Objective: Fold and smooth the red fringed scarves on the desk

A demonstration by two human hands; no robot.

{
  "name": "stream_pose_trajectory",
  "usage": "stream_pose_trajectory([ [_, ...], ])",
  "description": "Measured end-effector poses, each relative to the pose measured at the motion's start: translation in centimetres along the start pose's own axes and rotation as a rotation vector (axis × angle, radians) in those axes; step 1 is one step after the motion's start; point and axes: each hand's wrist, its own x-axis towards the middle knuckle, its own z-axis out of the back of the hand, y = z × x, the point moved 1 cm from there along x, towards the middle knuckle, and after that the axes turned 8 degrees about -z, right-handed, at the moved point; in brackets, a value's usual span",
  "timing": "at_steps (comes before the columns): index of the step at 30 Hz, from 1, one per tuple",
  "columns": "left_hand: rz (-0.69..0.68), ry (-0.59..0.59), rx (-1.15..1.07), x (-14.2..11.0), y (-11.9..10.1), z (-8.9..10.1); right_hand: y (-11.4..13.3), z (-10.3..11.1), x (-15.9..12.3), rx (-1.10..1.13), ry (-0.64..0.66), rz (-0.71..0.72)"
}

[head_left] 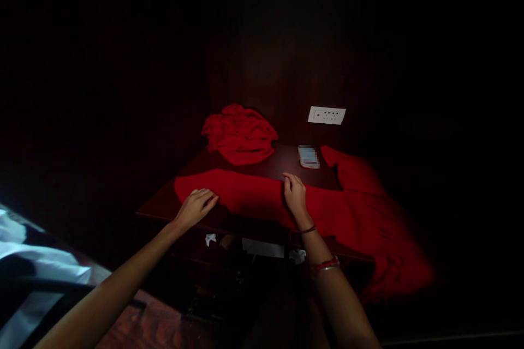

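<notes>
A red fringed scarf (257, 194) lies in a long folded strip along the front of the dark table (164, 204). Its fringed end spreads over the right side and hangs past the edge. My left hand (198, 204) rests on the strip's left end, fingers stretched out and thumb apart. Farther right, my right hand (295, 193) lies across the middle of the strip with its fingertips at the far edge; the fingers look extended, with nothing held between them.
Behind the strip sits a bunched red cloth (241, 136). A phone-like object (308, 157), its screen blurred, lies near a white wall socket (326, 115). Below the tabletop are crumpled white papers (210, 239) and a pale flat piece (263, 248). White bags or cloths (41, 262) show at left.
</notes>
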Motion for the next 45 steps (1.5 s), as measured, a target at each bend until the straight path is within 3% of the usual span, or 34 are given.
stream_pose_trajectory([
  [4, 0.198, -0.02, -0.261, 0.6, -1.1, -0.4, -1.5, 1.0, -0.8, -0.122, 0.153, -0.02],
  [8, 0.328, 0.023, -0.556, 1.6, -2.1, -0.8, -2.8, 1.7, -3.6, -0.311, 0.333, 0.012],
  [12, 0.426, 0.039, -0.771, 2.2, -2.7, -1.2, -3.1, 1.7, -5.7, -0.449, 0.35, 0.053],
  [16, 0.514, 0.036, -0.856, 1.9, -2.5, -1.3, -3.0, 1.7, -5.8, -0.477, 0.344, 0.069],
  [19, 0.502, 0.043, -0.948, 1.5, -1.7, -1.2, -3.3, 1.8, -5.5, -0.484, 0.354, 0.08],
  [22, 0.377, 0.09, -0.996, 1.3, -1.2, -1.0, -3.6, 1.9, -5.4, -0.481, 0.368, 0.093],
  [26, 0.185, 0.228, -0.854, 1.6, -0.8, -0.7, -3.8, 1.9, -5.4, -0.481, 0.373, 0.09],
  [29, 0.11, 0.258, -0.714, 2.2, -0.1, -0.4, -3.9, 1.9, -5.4, -0.483, 0.372, 0.093],
  [32, 0.15, 0.292, -0.634, 2.3, 0.4, -0.5, -4.0, 2.0, -5.4, -0.482, 0.362, 0.101],
  [37, 0.341, 0.361, -0.543, 1.6, 1.0, -1.1, -4.2, 2.3, -5.4, -0.488, 0.35, 0.099],
  [40, 0.395, 0.407, -0.432, 1.5, 1.0, -0.3, -4.2, 2.4, -5.4, -0.503, 0.352, 0.092],
  [43, 0.387, 0.447, -0.198, 2.3, -0.3, 1.5, -4.1, 2.4, -5.4, -0.504, 0.352, 0.086],
  [45, 0.348, 0.349, 0.081, 3.4, -2.2, 2.4, -3.9, 2.3, -5.4, -0.495, 0.35, 0.085],
])
